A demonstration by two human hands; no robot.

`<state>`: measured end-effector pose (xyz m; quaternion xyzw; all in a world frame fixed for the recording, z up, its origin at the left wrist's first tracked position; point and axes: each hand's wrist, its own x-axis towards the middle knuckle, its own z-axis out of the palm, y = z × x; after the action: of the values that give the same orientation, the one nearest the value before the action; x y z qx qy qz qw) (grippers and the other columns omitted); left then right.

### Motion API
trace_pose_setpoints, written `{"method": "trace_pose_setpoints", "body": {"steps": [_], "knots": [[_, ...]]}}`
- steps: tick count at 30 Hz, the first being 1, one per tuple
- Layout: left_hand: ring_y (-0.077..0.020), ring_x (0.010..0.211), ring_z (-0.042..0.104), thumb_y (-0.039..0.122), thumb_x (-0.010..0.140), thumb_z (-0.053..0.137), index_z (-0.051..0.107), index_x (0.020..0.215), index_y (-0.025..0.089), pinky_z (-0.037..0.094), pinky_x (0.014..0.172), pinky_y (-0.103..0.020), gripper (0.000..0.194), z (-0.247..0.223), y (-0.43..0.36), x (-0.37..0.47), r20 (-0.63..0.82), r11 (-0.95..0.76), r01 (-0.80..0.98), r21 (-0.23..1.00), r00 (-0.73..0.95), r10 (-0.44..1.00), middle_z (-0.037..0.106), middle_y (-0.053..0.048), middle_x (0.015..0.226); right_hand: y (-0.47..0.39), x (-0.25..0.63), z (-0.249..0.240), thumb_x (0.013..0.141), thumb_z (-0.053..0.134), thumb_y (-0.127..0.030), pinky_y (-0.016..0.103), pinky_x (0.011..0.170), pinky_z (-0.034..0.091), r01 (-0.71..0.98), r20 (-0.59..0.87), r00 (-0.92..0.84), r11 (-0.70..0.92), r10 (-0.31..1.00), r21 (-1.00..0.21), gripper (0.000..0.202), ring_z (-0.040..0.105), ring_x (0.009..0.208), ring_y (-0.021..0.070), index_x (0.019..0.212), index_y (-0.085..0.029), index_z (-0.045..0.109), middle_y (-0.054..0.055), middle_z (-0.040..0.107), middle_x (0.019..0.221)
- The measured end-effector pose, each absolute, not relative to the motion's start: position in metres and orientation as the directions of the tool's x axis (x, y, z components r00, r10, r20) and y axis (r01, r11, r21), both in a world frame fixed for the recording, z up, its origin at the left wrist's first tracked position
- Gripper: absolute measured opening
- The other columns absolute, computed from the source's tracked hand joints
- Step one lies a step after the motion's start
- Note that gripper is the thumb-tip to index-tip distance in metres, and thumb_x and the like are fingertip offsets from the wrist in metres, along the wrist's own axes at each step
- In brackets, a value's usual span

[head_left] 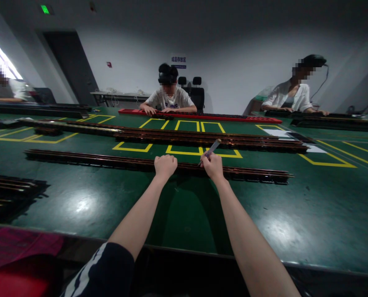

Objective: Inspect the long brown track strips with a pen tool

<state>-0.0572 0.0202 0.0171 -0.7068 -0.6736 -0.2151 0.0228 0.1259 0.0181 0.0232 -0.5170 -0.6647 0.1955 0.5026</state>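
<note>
The left hand [165, 166] rests as a fist on the long rail [109, 161], which lies crosswise mid-bench, pinning it steady. The right hand [214, 167], fingers closed around a pen-like tool [211, 149], keeps its tip on the rail.

A factory assembly hall: one broad green table [79, 206] marked with yellow outlined boxes [187, 126] carries long dark rails [109, 161] in rows. Seated co-workers [170, 99] at twelve and two o'clock work on similar strips, with a red tray [202, 117] before them.
</note>
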Motion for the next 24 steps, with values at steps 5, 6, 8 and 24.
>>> {"method": "trace_pose_setpoints", "body": {"steps": [5, 6, 8, 24], "knots": [[-0.0193, 0.063, 0.060, 0.027, 0.090, 0.025, 0.063, 0.065, 0.015, 0.042, 0.070, -0.035, 0.047, 0.0177, 0.0199, -0.0570, 0.327, -0.090, 0.963, 0.253, 0.002, 0.945, 0.065, -0.010, 0.068, 0.0207, 0.1279, 0.0204, 0.084, 0.053, -0.026, 0.029, 0.050, 0.049, 0.455, 0.457, 0.050, 0.387, 0.888, -0.802, 0.023, 0.061, 0.048, 0.0179, 0.061, -0.019, 0.055, 0.002, 0.059, 0.051], [-0.0202, 0.066, 0.061, 0.027, 0.090, 0.025, 0.063, 0.066, 0.015, 0.042, 0.072, -0.036, 0.046, 0.0178, 0.0200, -0.0569, 0.332, -0.088, 0.966, 0.245, 0.002, 0.943, 0.067, -0.011, 0.072, 0.0204, 0.1277, 0.0209, 0.083, 0.053, -0.025, 0.029, 0.050, 0.049, 0.458, 0.458, 0.059, 0.383, 0.887, -0.802, 0.023, 0.061, 0.049, 0.0179, 0.061, -0.019, 0.055, 0.001, 0.059, 0.050], [-0.0218, 0.072, 0.063, 0.026, 0.089, 0.026, 0.065, 0.068, 0.015, 0.042, 0.075, -0.038, 0.046, 0.0179, 0.0203, -0.0566, 0.344, -0.082, 0.970, 0.230, -0.002, 0.939, 0.069, -0.012, 0.078, 0.0187, 0.1265, 0.0224, 0.083, 0.052, -0.022, 0.029, 0.051, 0.049, 0.464, 0.458, 0.078, 0.374, 0.886, -0.803, 0.023, 0.061, 0.048, 0.0179, 0.060, -0.019, 0.054, 0.001, 0.058, 0.049], [-0.0185, 0.061, 0.058, 0.027, 0.090, 0.025, 0.060, 0.063, 0.016, 0.042, 0.070, -0.035, 0.046, 0.0158, 0.0215, -0.0582, 0.339, -0.097, 0.963, 0.250, 0.007, 0.941, 0.064, -0.009, 0.067, 0.0181, 0.1248, 0.0198, 0.086, 0.051, -0.032, 0.027, 0.044, 0.047, 0.431, 0.475, 0.055, 0.408, 0.879, -0.805, 0.026, 0.058, 0.044, 0.0156, 0.063, -0.020, 0.053, 0.001, 0.058, 0.051]]}}
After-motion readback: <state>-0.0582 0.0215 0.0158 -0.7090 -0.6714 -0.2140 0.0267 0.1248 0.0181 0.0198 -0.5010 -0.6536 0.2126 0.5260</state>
